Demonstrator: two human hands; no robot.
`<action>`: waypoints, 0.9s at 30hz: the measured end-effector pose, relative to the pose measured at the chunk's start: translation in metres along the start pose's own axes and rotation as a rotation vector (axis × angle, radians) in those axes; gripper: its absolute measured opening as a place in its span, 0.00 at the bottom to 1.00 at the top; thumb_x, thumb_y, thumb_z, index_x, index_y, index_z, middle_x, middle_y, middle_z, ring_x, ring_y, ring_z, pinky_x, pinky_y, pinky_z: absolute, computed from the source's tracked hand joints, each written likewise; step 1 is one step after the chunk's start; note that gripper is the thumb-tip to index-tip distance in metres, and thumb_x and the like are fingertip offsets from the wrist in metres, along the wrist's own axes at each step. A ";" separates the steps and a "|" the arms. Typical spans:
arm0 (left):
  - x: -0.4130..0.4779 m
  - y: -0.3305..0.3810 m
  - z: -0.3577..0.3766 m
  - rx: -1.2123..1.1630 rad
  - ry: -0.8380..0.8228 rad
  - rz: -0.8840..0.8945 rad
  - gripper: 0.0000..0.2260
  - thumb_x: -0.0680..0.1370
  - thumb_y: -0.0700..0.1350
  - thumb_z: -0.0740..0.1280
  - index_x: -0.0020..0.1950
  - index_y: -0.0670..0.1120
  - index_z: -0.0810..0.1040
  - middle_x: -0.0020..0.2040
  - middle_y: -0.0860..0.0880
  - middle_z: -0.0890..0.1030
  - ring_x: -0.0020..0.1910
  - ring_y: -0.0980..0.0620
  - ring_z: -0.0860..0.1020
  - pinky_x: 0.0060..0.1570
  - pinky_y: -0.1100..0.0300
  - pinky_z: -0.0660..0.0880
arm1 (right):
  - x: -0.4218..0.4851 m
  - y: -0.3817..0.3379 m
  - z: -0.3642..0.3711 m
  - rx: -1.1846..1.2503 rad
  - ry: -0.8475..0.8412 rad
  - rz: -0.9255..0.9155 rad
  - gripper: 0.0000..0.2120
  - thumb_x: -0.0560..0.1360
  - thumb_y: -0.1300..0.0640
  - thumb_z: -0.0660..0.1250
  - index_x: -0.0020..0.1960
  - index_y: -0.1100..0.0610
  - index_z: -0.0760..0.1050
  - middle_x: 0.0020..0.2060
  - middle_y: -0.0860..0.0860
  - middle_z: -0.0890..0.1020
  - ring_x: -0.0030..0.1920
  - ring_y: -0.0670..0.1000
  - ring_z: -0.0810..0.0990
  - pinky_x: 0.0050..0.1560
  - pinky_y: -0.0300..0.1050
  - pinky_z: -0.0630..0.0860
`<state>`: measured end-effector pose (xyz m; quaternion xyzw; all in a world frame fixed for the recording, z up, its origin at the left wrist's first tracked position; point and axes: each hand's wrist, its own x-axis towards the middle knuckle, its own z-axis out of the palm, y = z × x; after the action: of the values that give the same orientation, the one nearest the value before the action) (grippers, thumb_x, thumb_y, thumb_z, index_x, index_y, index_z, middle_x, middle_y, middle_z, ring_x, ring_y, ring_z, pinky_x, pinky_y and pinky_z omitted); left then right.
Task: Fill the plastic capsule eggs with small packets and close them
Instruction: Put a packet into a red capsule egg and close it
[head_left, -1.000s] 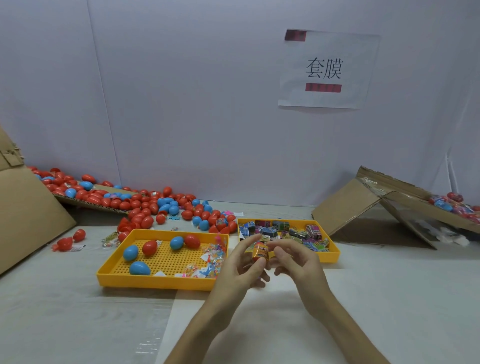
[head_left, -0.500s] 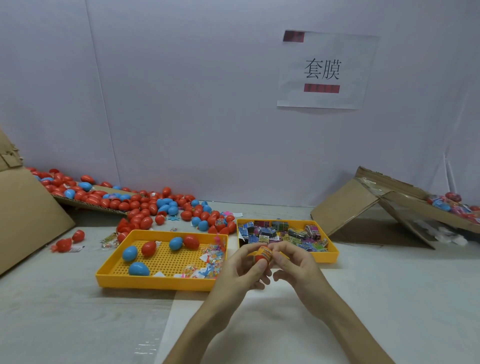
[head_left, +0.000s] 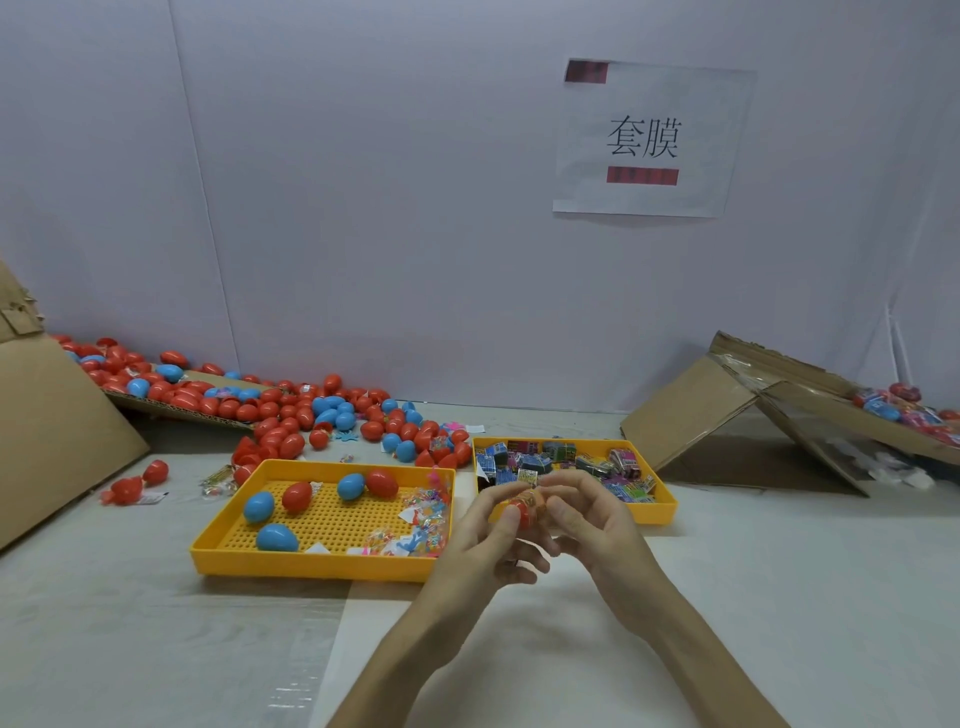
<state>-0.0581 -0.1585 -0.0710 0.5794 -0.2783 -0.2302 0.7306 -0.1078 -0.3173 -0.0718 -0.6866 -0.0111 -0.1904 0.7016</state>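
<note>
Between both hands, above the table in front of the trays, is a red capsule egg (head_left: 523, 506) with a small printed packet at its top. My left hand (head_left: 485, 540) pinches the egg from the left and my right hand (head_left: 589, 522) holds it from the right with curled fingers. The left yellow tray (head_left: 311, 564) holds several red and blue eggs and clear toy packets (head_left: 415, 525). Many small printed packets (head_left: 566, 460) fill the right yellow tray (head_left: 667, 512).
A big heap of red and blue eggs (head_left: 291, 410) lies along the wall at the back left, partly on cardboard. Folded cardboard (head_left: 727, 415) stands at the right with more eggs on it. Another cardboard sheet (head_left: 47, 441) leans at the far left.
The hands have drawn slightly closer together around the egg, and the egg has turned a little between the fingers. The trays have not moved.
</note>
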 end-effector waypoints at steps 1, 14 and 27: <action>-0.001 0.000 0.000 -0.015 0.000 -0.009 0.18 0.79 0.54 0.61 0.67 0.51 0.73 0.44 0.43 0.85 0.42 0.48 0.83 0.43 0.58 0.79 | 0.000 0.000 0.000 -0.017 -0.007 -0.011 0.11 0.74 0.48 0.73 0.55 0.50 0.81 0.49 0.54 0.85 0.46 0.54 0.83 0.48 0.48 0.82; -0.003 0.005 0.001 -0.044 0.023 -0.049 0.11 0.86 0.48 0.54 0.64 0.46 0.71 0.49 0.37 0.85 0.43 0.45 0.83 0.43 0.55 0.78 | -0.001 0.004 0.001 -0.086 0.045 -0.069 0.07 0.72 0.56 0.74 0.50 0.51 0.85 0.47 0.55 0.87 0.49 0.55 0.86 0.48 0.45 0.82; -0.001 0.005 0.002 -0.015 0.018 -0.029 0.19 0.78 0.57 0.61 0.67 0.53 0.69 0.49 0.38 0.86 0.40 0.45 0.83 0.42 0.56 0.79 | 0.003 0.005 -0.002 0.050 0.119 -0.019 0.15 0.71 0.51 0.75 0.54 0.57 0.82 0.50 0.58 0.86 0.50 0.58 0.85 0.48 0.49 0.82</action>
<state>-0.0604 -0.1581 -0.0657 0.5799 -0.2617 -0.2377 0.7340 -0.1037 -0.3202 -0.0761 -0.6560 0.0191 -0.2372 0.7162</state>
